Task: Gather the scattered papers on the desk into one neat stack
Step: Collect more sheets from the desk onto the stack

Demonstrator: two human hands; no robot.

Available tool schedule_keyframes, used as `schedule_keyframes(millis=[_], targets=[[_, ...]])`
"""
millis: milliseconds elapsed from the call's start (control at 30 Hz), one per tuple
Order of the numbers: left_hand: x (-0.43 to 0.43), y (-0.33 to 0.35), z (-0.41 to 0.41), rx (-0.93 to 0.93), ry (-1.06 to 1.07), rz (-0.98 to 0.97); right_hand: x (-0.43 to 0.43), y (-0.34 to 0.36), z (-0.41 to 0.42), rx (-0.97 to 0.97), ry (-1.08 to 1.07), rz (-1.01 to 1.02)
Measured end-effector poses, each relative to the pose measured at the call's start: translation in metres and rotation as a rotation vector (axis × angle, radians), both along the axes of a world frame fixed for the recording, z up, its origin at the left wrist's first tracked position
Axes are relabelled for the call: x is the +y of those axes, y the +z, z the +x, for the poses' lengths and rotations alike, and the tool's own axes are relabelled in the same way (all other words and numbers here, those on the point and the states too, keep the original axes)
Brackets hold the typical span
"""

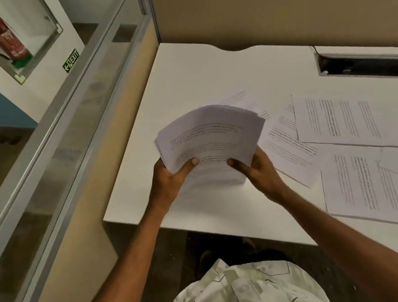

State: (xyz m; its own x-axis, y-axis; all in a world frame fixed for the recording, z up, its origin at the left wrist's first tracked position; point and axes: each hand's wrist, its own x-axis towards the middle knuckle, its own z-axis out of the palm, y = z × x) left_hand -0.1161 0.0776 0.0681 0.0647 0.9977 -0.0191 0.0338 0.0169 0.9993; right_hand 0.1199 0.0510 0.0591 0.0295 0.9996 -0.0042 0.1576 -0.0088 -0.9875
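A thick stack (pixel 211 143) is gripped at its near edge by the left hand (pixel 169 182) and right hand (pixel 254 170), raised above the desk (pixel 194 82). Loose sheets (pixel 342 123) lie right of the stack (some overlapping). The bowed bundle could fan apart if either grasp is loosened.

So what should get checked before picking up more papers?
1. Both hands hold the stack: left hand and right hand grip its near edge: ok.
2. Stack edges even: far edge fanned: not ok.
3. Stack flat: it bows upward: not ok.
4. All papers gathered: loose sheets lie on the desk to the right: not ok.
5. Sheets hidden beyond the right edge: cannot tell.
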Motion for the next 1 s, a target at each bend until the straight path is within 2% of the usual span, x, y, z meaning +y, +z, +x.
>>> schedule_keyframes(millis=[233,367,500,667,767,867,1000], targets=[[-0.016,-0.004,0.002,-0.021,-0.009,0.036,-0.018,0.002,-0.007,0.078,-0.025,0.038],[-0.024,-0.021,0.006,0.007,-0.038,-0.087,-0.031,-0.021,-0.005,0.05,-0.017,-0.054],[-0.025,-0.024,0.02,0.041,-0.068,-0.126,-0.036,-0.026,0.005,0.059,-0.112,-0.065],[-0.011,-0.015,0.056,0.058,-0.185,-0.125,-0.042,-0.022,0.048,0.113,-0.302,-0.126],[0.004,-0.019,0.091,0.113,-0.269,-0.154,-0.055,-0.022,0.096,0.226,-0.448,-0.167],[0.018,-0.032,0.128,0.202,-0.256,-0.212,-0.074,-0.021,0.163,0.324,-0.651,-0.226],[0.037,-0.049,0.179,0.39,-0.209,-0.125,-0.109,-0.026,0.256,0.318,-0.886,-0.317]])
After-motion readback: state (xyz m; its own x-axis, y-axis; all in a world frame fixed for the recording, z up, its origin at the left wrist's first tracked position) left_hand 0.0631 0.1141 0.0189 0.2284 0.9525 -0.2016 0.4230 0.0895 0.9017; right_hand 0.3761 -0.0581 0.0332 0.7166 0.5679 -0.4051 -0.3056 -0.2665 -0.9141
